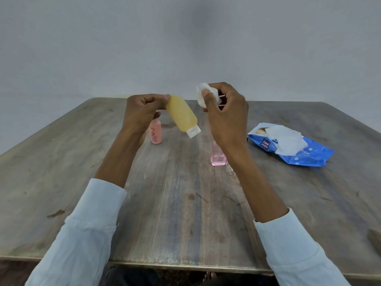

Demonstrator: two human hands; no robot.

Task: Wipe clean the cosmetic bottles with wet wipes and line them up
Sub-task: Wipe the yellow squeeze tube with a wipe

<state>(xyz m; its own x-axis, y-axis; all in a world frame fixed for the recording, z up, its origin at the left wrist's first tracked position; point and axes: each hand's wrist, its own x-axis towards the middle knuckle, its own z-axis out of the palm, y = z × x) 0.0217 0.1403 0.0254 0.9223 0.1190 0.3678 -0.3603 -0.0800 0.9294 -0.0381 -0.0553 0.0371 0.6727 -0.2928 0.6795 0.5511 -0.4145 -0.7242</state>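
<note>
Nearest the camera, two pale blue sleeves [86, 234] are reaching forward over the worn wooden counter [185, 213], its near edge running across the bottom of the view. A dark brown scrap [55, 213] is lying on the counter to the left of the left sleeve.

Farther in, a clear pink bottle [217, 155] is standing upright on the counter, partly hidden behind the right wrist. Just to its right, a small clear glass object [230, 170] is peeking out beside the forearm; what it is cannot be told. To the right, well apart from the bottles, a blue wipes pack [305, 155] is lying flat, with a white wipe [286, 139] spreading out of its opening and draping over its top.

On the left side, a small peach bottle [155, 134] is standing upright, its cap hidden behind the left hand.

Above the counter, the left hand [140, 112] is holding a yellow bottle [181, 114] in the air, thumb and fingers [167, 97] pinching its base end. The bottle is tilting, its white cap pointing down and to the right, toward the camera.

Beside it, apart from the bottle, the right hand [224, 112] is raised, its fingers curling round a crumpled wet wipe [203, 96], with the thumb pressing on the wipe's front.

Beyond the far edge of the counter, a plain grey wall [185, 38] is filling the background.
</note>
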